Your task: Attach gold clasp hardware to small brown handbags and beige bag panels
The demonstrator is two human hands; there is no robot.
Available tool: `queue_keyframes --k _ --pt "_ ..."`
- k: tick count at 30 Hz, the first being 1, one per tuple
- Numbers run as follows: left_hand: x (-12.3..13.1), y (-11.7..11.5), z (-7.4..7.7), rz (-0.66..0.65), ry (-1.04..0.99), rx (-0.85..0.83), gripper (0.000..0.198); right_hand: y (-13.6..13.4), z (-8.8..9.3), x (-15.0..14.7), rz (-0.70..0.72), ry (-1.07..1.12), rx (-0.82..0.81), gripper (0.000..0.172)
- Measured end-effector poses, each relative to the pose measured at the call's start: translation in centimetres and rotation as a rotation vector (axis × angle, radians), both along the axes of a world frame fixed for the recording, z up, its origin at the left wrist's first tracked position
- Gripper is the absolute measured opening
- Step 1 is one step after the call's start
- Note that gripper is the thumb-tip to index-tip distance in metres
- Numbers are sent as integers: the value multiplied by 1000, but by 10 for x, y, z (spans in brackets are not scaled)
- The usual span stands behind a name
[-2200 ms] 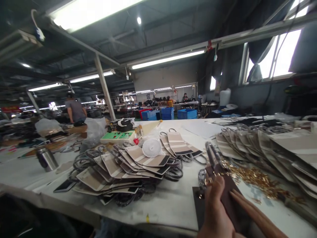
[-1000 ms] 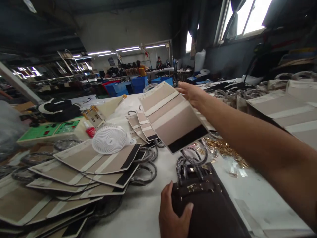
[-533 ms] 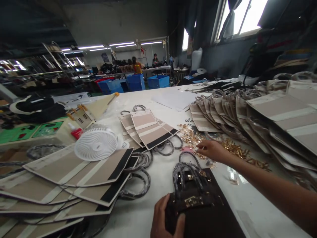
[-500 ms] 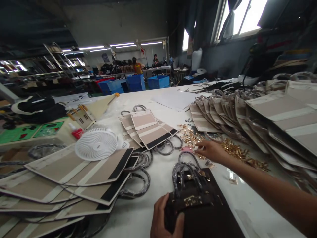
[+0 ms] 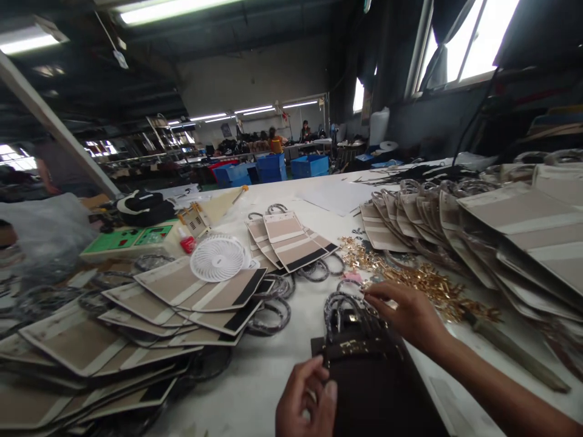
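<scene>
In front of me lies a dark brown handbag panel [image 5: 378, 388] with plastic-wrapped handles [image 5: 339, 312] and gold-coloured fittings at its top. My left hand [image 5: 304, 397] is curled at the panel's left edge, thumb over the front. Just right of the handles is my right hand [image 5: 405, 306], its fingertips pinched together; whatever they hold is too small to make out. Beyond that hand spreads a heap of small gold-coloured metal fittings [image 5: 423, 282]. A small pink piece [image 5: 352, 277] lies behind the handles.
Stacked beige-backed bag panels [image 5: 159, 315] fill the left, with a white fan [image 5: 219, 258] on them. A smaller stack [image 5: 291, 240] sits mid-table, and more panels [image 5: 514, 212] crowd the right. A wooden-handled tool [image 5: 519, 352] lies at right. Blue bins [image 5: 310, 165] and people are behind.
My right hand has come back from the gold fittings to beside the handles. My left fingers have curled in more at the panel's edge. The view has tilted up and turned left.
</scene>
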State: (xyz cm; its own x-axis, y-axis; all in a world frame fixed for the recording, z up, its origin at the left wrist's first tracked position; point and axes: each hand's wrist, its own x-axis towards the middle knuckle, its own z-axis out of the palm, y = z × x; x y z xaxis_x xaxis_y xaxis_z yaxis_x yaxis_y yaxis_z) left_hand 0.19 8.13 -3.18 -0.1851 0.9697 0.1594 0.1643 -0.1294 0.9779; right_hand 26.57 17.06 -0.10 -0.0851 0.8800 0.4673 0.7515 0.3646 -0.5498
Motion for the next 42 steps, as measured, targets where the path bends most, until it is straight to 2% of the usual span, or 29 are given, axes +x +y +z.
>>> queue_keyframes --k 3,5,11,14,19,25,28,30,33,36,39,42 --pt "9 -3 30 -314 -136 -182 52 -66 14 -36 203 19 173 17" --pt "14 -6 36 -418 -160 -243 49 -98 13 -55 242 30 189 21" --pt "12 -40 22 -467 -203 -287 39 -153 -12 -77 120 388 26 11" --pt "7 -56 18 -485 -171 -253 36 -173 -17 -81 106 488 -21 5" --pt "-2 -73 17 -528 -64 -239 33 -195 -19 -85 158 550 -57 6" --pt "-6 -86 13 -574 -103 -288 30 -214 -21 -84 189 533 -76 10" --pt "-6 -88 9 -628 -146 -266 27 -223 -15 -79 215 648 -211 8" --pt "-6 -89 5 -672 -207 -284 29 -226 -13 -75 171 762 -333 14" --pt "-6 -92 0 -724 -342 -377 38 -227 -15 -72 116 840 -456 20" --pt "-5 -95 -4 -765 -507 -478 45 -227 -18 -72 241 850 -541 19" --pt "-4 -96 -5 -765 -622 -596 39 -230 -19 -74 338 870 -534 16" --pt "-2 -97 -7 -705 -630 -686 36 -235 -20 -79 271 842 -479 11"
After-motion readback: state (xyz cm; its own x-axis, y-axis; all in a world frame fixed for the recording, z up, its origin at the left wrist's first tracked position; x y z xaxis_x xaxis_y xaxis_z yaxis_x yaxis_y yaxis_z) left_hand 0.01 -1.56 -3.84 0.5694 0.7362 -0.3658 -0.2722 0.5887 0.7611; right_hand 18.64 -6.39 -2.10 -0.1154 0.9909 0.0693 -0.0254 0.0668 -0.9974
